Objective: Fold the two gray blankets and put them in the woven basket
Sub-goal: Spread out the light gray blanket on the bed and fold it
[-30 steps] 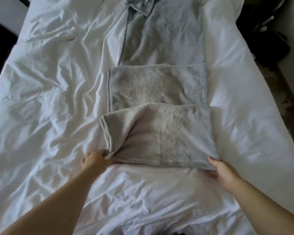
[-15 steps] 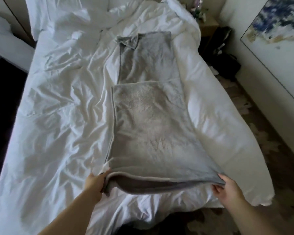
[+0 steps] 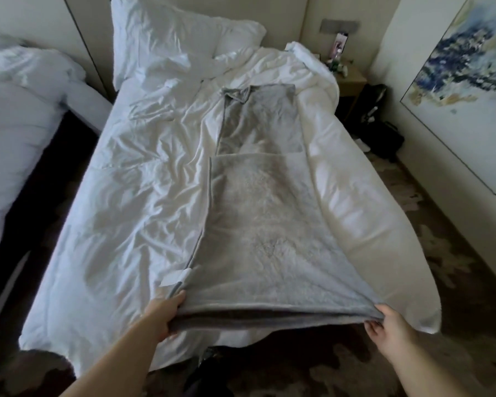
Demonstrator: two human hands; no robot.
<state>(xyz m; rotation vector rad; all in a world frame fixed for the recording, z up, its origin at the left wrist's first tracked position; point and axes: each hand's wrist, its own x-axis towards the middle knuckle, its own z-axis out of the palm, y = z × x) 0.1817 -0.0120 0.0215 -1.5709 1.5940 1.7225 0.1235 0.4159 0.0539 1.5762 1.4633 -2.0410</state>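
A gray blanket (image 3: 264, 230) lies lengthwise on the white bed, folded into a long strip with its near end lifted off the duvet. My left hand (image 3: 163, 313) grips the near left corner and my right hand (image 3: 384, 330) grips the near right corner, stretching the folded edge between them. The far part of the gray fabric (image 3: 258, 118) lies flat toward the pillows, its far left corner turned over. Whether that far part is a second blanket I cannot tell. No woven basket is in view.
White rumpled duvet (image 3: 132, 224) covers the bed, pillows (image 3: 166, 38) at the head. A second bed (image 3: 17, 116) stands at left. A nightstand (image 3: 350, 78) and dark bags (image 3: 384, 133) sit at right, below a painting (image 3: 470, 81). Patterned carpet (image 3: 455, 282) surrounds the bed's foot.
I have stepped back from the bed and pulled the blanket's near end toward me, drawing the doubled-over fold out into a long, flat strip. Both hands keep hold of the corners.
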